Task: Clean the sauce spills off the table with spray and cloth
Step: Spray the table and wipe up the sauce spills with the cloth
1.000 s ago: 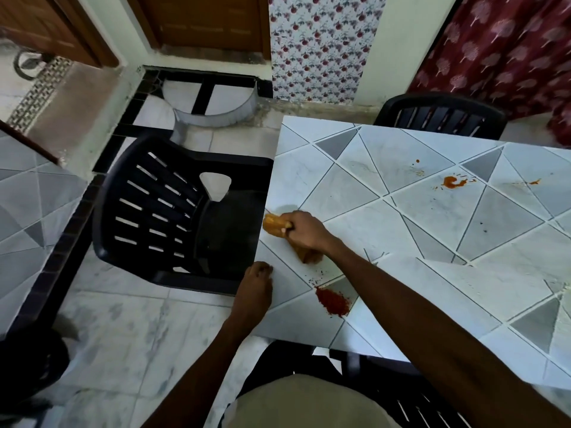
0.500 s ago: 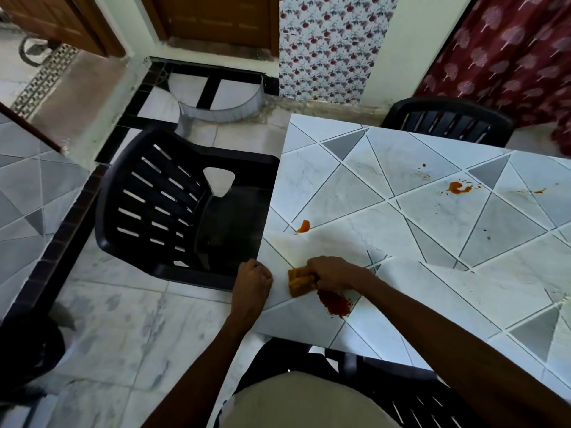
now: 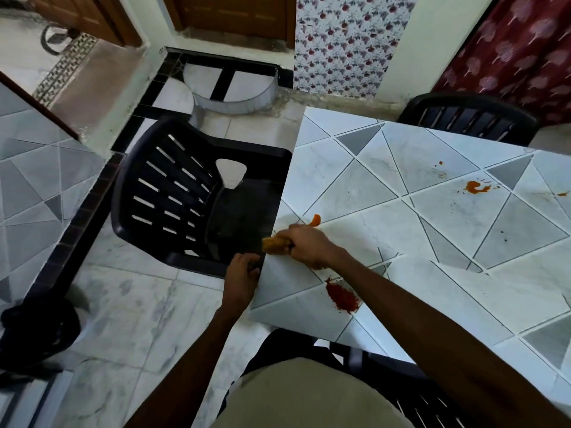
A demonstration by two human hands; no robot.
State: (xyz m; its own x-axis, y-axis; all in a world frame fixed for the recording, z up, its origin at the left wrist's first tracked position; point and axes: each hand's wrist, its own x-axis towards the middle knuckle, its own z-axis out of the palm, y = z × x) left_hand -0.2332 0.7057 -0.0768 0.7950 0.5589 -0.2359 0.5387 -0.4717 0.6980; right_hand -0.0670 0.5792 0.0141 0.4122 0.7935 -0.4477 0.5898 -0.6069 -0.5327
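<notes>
Orange cloth (image 3: 273, 244) is bunched up in the right grip (image 3: 309, 246). The fist is clenched round it and the free end pokes out toward the left edge of the tabletop (image 3: 355, 193), pretty much at the rim. The left grip (image 3: 242, 279) sits just near-left of that with its fingers curled onto the same edge. It looks like it's bracing the tabletop rather than doing any cleaning. No spray bottle anywhere in view.

The bit that matters for the next wipe is that 2 spills sit close to the cloth, on opposite sides.
- The small orange blob (image 3: 315, 220) is just past the knuckles on the far side, nearly touching the hand.
- The dark red smear (image 3: 342, 296) is on the near side, toward the person and right beside the right forearm. Its long axis runs diagonally from far-left to near-right.

The cloth's own long axis lies roughly across, left to right. The right grip is the nearer one to both spills, and it's the one with the cloth anyway.

A 3rd splash (image 3: 475, 187), with specks around it, is well off to the right, so that one needs a proper reach. Best guess is the job is nowhere near finished, since at least 3 marks are showing.

The risk with the red smear is that dragging it toward the edge could push sauce over onto the black chair (image 3: 185, 196) or the floor. Pulling it inward looks safer.
</notes>
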